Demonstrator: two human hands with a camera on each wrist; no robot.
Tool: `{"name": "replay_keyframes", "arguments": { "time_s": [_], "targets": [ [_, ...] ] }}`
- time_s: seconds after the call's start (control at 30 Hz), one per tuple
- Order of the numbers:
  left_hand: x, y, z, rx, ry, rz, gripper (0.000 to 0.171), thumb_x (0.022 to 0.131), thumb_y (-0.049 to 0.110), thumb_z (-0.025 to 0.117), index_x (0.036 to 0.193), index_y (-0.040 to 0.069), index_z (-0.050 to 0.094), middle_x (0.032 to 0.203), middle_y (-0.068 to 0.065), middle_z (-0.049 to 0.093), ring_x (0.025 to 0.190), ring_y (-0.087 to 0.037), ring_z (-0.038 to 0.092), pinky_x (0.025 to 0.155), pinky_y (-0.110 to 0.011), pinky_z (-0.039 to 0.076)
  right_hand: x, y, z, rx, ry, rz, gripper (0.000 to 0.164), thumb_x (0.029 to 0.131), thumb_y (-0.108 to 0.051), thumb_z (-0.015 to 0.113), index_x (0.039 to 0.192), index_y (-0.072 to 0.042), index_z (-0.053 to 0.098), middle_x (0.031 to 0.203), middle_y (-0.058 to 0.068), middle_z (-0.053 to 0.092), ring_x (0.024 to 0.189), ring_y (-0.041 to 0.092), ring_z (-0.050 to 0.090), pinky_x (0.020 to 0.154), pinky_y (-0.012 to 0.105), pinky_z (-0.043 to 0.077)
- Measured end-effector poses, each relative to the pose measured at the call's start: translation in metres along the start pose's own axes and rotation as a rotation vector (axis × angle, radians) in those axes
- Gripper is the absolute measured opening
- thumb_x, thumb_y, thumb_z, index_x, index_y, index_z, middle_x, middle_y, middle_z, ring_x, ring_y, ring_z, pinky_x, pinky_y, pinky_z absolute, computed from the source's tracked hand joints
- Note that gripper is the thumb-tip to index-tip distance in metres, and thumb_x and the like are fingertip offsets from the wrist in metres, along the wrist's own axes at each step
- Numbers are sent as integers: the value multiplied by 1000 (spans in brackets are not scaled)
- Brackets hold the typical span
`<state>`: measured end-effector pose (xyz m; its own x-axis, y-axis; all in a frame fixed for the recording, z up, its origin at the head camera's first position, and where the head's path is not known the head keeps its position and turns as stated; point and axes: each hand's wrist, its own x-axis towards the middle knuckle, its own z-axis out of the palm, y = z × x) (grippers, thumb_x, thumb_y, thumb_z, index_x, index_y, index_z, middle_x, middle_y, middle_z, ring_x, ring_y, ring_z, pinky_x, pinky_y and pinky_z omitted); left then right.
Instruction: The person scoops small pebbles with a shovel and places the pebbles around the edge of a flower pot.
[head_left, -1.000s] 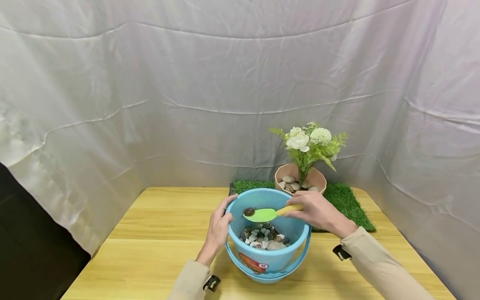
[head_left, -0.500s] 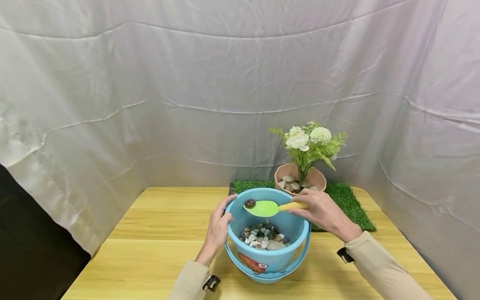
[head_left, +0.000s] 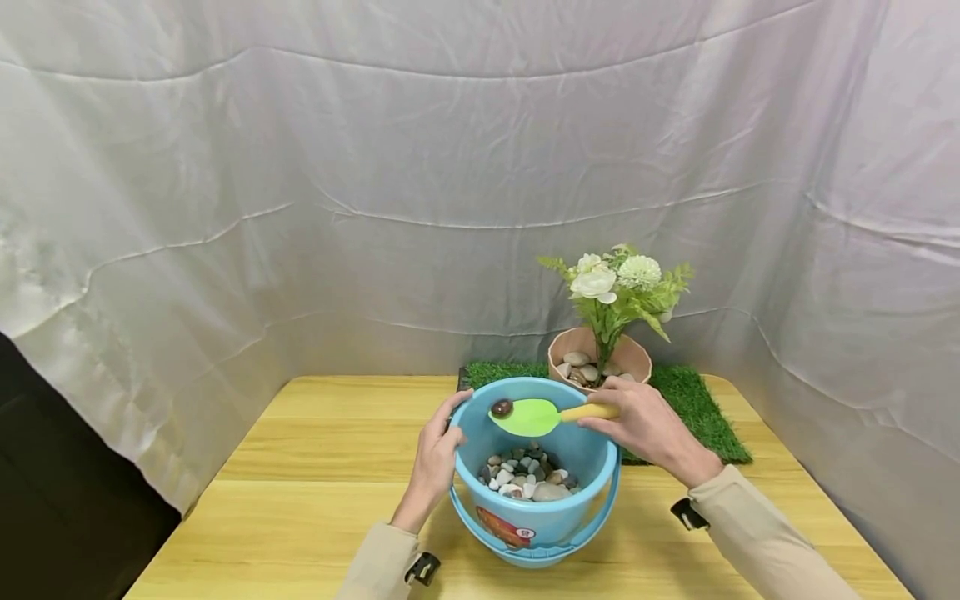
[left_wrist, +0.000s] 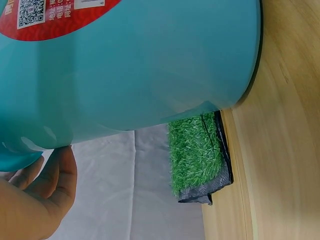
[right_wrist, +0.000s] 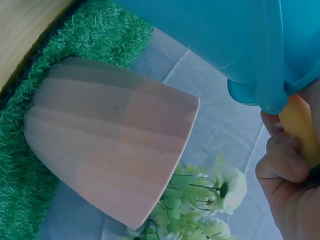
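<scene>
A blue bucket (head_left: 480, 492) stands on the table with a layer of mixed pebbles (head_left: 525, 475) at its bottom. My left hand (head_left: 435, 458) grips the bucket's rim on the left side, thumb over the inside and fingers outside, as the left wrist view also shows. In my right hand (head_left: 645, 425) is a small trowel (head_left: 534, 417) with a green blade and yellow handle (right_wrist: 300, 127). The blade is held level inside the bucket's mouth, above the pebbles. One dark reddish-brown stone (head_left: 502, 408) lies on the blade near its tip.
Behind the bucket, a pink pot (head_left: 641, 358) with white artificial flowers (head_left: 596, 282) and pale stones stands on a green turf mat (head_left: 697, 417). The bucket's handle (head_left: 611, 500) hangs down in front. Wooden table (head_left: 322, 467) extends to the left; grey cloth (head_left: 412, 167) hangs around.
The trowel has risen slightly and shifted a little to the right, the dark stone still on its blade. My left hand and the bucket have stayed in place.
</scene>
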<state>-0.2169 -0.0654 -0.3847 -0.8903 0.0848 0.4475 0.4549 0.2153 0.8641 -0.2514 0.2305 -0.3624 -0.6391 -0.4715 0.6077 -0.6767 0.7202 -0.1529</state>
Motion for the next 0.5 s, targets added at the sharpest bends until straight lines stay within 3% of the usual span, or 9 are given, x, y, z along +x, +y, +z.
{"name": "replay_keyframes", "arguments": {
  "time_s": [0.13, 0.37, 0.5],
  "targets": [
    [0, -2, 0, -4, 4, -1, 56, 76, -6, 38, 130, 6, 47, 128, -14, 49, 109, -30, 49, 85, -41, 39, -1, 1, 1, 28, 19, 0, 24, 71, -35, 73, 89, -19, 71, 80, -12, 55, 63, 1, 45, 54, 21, 39],
    [7, -33, 2, -9, 6, -3, 57, 78, -5, 39, 130, 14, 48, 127, -4, 51, 109, -24, 50, 85, -42, 39, -4, 2, 1, 63, 48, 7, 27, 71, -33, 74, 93, -17, 72, 81, -13, 54, 62, 1, 44, 53, 21, 39],
    [8, -39, 3, 2, 13, 23, 57, 78, -2, 39, 130, 18, 48, 127, -1, 51, 109, -21, 50, 86, -41, 40, -6, 3, 0, 65, 64, -14, 27, 71, -32, 74, 94, -18, 71, 81, -14, 53, 61, 0, 43, 53, 20, 39]
  ]
}}
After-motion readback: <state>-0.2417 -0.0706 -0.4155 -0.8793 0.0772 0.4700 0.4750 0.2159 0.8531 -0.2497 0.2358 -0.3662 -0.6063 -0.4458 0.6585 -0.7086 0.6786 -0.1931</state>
